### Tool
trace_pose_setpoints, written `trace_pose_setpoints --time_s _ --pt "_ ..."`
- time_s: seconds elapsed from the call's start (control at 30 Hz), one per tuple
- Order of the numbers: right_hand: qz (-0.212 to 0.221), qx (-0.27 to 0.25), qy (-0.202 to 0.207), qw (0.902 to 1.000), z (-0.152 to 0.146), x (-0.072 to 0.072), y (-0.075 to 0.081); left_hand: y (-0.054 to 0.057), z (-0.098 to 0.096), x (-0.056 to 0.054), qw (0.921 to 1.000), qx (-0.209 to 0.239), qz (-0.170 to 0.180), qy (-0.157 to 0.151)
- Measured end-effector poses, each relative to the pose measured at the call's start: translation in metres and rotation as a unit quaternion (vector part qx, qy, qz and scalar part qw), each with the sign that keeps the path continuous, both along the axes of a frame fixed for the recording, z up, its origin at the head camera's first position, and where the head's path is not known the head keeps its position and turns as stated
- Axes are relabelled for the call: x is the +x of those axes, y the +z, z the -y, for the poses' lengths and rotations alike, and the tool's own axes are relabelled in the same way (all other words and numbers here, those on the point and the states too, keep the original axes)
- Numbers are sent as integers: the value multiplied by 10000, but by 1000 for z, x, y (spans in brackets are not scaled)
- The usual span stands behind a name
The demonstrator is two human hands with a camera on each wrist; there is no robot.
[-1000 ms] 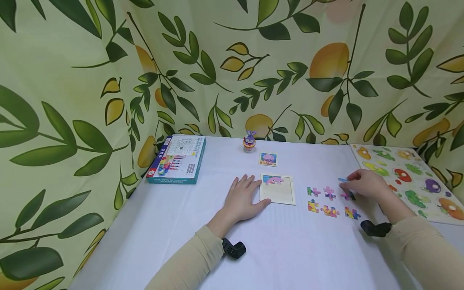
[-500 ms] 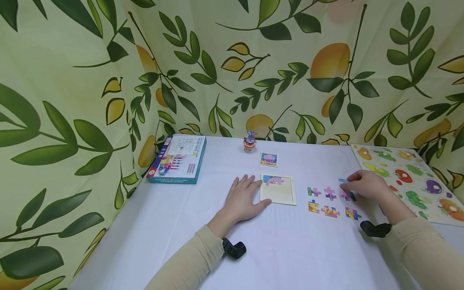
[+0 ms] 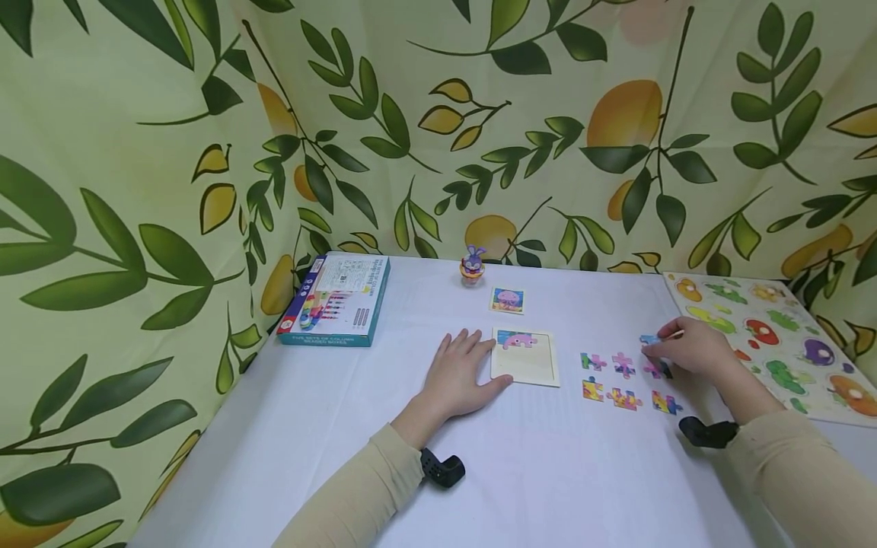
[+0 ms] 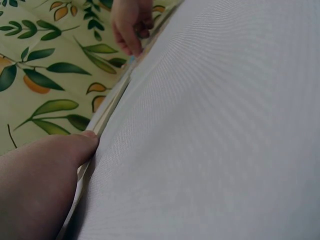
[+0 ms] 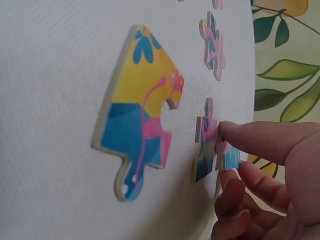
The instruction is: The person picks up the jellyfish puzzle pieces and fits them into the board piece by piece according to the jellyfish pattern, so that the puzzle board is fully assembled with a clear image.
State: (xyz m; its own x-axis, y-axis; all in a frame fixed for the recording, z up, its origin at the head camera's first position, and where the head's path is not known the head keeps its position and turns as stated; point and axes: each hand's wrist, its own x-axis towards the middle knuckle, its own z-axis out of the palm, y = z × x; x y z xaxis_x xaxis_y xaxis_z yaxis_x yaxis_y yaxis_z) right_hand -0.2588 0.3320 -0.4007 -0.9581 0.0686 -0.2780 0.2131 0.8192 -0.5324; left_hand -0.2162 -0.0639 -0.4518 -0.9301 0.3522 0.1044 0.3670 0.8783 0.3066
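Observation:
My left hand [image 3: 460, 377] lies flat with spread fingers beside the wooden puzzle board [image 3: 537, 365], thumb and fingertips at its left edge. A pink-and-blue section of picture fills the board's upper left; bare pale wood shows elsewhere. My right hand [image 3: 692, 348] pinches a blue jigsaw piece [image 3: 649, 339] between thumb and fingers at the right. Close to its fingertips lies a dark blue and pink piece [image 5: 204, 160]. Several loose pieces, among them a yellow-and-blue one [image 5: 137, 110], lie in two rows between the board and my right hand.
Behind the board lie a small picture card [image 3: 508, 301] and a purple rabbit figurine [image 3: 472, 265]. A boxed bead set [image 3: 336, 301] sits at the back left. A board of fruit and vegetable pictures [image 3: 760, 327] lies under and beyond my right forearm. A leaf-patterned cloth [image 3: 438, 152] hangs behind.
The blue piece in my right fingers has tipped up slightly, and a thin pale edge now shows past the fingers. My left hand and the board have stayed put.

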Motion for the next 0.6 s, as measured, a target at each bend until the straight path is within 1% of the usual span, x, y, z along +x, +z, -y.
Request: trace_pose_setpoints --time_s 0.3,0.6 --pt "-247 -30 -171 9995 6 -1 1 1 1 -2 10000 11 -59 -53" --pt "-111 -44 -225 9997 12 -3 2 0 1 -1 10000 25 -7 -33"
